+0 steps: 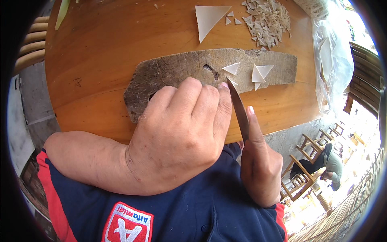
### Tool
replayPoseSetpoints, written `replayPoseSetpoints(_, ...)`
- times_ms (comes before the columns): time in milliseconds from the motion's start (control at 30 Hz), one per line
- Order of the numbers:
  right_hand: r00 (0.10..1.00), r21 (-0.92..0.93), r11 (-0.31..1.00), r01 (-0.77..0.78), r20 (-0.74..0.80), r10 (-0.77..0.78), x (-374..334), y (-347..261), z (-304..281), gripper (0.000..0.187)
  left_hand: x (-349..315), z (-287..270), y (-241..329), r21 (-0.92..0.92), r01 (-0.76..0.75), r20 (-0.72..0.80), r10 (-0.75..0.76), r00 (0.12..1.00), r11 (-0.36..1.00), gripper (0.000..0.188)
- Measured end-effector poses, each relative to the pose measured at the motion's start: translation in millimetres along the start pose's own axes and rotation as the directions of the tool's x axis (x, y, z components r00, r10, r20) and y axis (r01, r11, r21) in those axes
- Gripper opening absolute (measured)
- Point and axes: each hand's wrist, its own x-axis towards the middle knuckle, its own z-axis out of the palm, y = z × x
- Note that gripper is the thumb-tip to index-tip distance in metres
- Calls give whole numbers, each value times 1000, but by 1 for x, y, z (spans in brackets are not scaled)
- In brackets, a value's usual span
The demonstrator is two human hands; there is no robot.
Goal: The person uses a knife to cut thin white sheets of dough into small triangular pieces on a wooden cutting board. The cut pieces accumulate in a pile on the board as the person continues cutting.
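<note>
In my right hand (260,165) is a knife (240,111), its handle inside my grip and my index finger stretched along the blade. The blade tip meets the worn wooden board (177,68), right beside the index fingertip of my left hand (185,125). My left hand's fingers are curled down on the board, and whatever lies under them is hidden. A small white sliver (234,82) shows at the blade tip. Just beyond it lies a thin white triangular piece (231,68). Farther right on the board, several white triangles (261,74) overlap.
Beyond the board, a larger white sheet piece (209,20) lies on the wooden table (96,60), near a heap of small white cut pieces (268,22). A clear plastic bag (326,60) hangs over the right edge. Another person (332,163) is among wooden chairs at right.
</note>
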Motion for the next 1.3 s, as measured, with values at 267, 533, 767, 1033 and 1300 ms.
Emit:
replayPoseSetpoints(267,997,-164,986,-26,-73,14,0,-8,16,80,-1,2,1,36,-18,1,18,1000,999,57)
replayPoseSetpoints(533,994,80,993,-90,-55,94,4,0,1,73,-2,4,2,39,-27,-1,27,1000,999,61)
replayPoseSetpoints(767,996,-100,994,54,-66,-61,11,31,-15,74,-4,-7,10,7,1,89,-2,996,1000,69)
replayPoseSetpoints(1033,978,-327,922,208,50,-203,40,43,-35,54,-3,-4,9,33,-15,81,12,997,999,69)
replayPoseSetpoints(1300,967,-323,911,255,78,-243,46,47,-41,59,-2,0,9,14,-14,51,13,999,1000,66)
